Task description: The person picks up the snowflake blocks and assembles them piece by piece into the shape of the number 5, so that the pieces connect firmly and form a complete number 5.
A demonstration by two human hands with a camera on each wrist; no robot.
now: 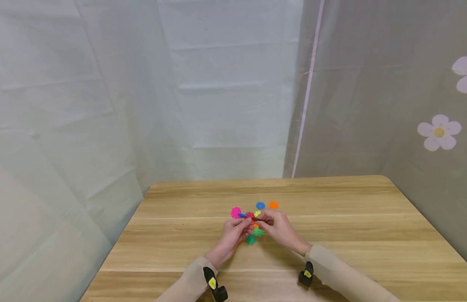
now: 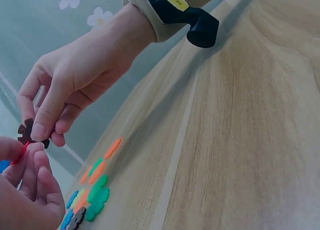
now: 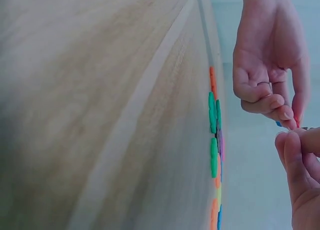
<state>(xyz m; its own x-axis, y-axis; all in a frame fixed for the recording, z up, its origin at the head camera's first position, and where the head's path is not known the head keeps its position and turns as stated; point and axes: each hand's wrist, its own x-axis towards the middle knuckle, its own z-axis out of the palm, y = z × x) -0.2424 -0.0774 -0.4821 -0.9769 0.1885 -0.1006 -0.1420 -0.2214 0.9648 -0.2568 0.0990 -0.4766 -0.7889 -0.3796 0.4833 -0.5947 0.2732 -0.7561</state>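
Both hands meet above the wooden table, fingertips almost touching. My left hand pinches a red notched plastic disc between thumb and fingers. A blue disc shows beside the red one, partly hidden by the left fingers. In my right hand, thumb and index finger grip a dark brown notched disc. Its lower edge is right at the red disc. From the right wrist view, the left palm faces the camera, and the right fingers cover most of the joined pieces.
Loose notched discs lie on the table under and beyond the hands. Among them are a pink disc, a blue disc, an orange disc and a green disc. Pale curtains hang behind the table.
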